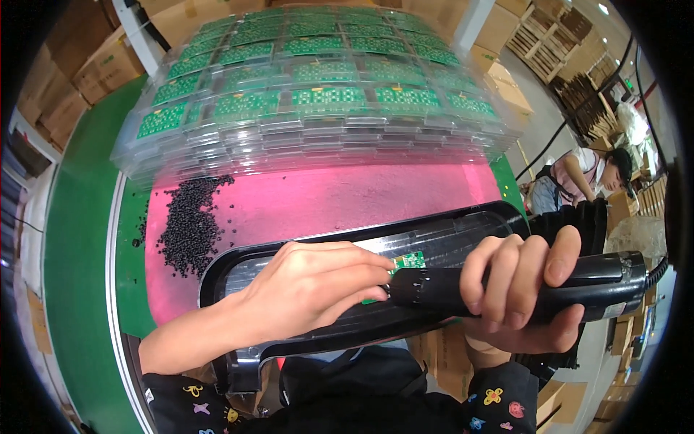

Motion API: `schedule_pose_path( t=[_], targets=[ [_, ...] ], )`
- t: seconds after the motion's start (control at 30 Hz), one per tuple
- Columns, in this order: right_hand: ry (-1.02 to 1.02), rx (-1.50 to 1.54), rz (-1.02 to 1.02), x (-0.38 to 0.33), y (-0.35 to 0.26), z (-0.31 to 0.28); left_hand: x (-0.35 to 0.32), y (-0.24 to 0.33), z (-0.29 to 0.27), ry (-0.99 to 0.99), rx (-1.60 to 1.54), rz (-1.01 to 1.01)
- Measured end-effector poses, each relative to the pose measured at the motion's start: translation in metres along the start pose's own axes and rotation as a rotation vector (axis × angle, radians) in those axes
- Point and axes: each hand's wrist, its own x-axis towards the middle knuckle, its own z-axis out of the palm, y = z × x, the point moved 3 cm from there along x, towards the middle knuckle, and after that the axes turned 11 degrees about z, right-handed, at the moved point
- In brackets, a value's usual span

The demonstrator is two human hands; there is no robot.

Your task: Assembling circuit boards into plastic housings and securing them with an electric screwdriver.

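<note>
My right hand is wrapped round a black electric screwdriver lying nearly level, its nose pointing left. My left hand meets the nose with bunched fingertips; whatever they pinch is hidden. Behind the fingers and the screwdriver a small green circuit board shows in part, partly covered by both. Beneath both hands lies a long black plastic shell with raised rims, tilted across the front of the worktable.
Small black parts lie heaped on the pink mat, left of the shell. Clear plastic trays of green boards are stacked high behind it. A cable leaves the screwdriver's right end. Another person sits at far right.
</note>
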Motion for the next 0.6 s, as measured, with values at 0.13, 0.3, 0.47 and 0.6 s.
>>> schedule_pose_path(
  t=[0.13,0.3,0.47,0.6],
  targets=[
    [0.012,-0.029,0.026,-0.005,-0.001,-0.003,0.000,0.004,0.000,-0.075,0.102,-0.041],
    [0.079,-0.278,0.156,-0.010,-0.024,-0.011,0.001,0.004,-0.002,0.058,0.252,-0.057],
    [0.153,-0.351,0.231,-0.017,-0.007,-0.042,0.003,0.004,0.003,-0.132,0.207,-0.228],
    [0.187,-0.230,0.251,-0.019,-0.002,-0.053,-0.010,-0.007,0.009,-0.260,0.195,-0.344]
  ],
)
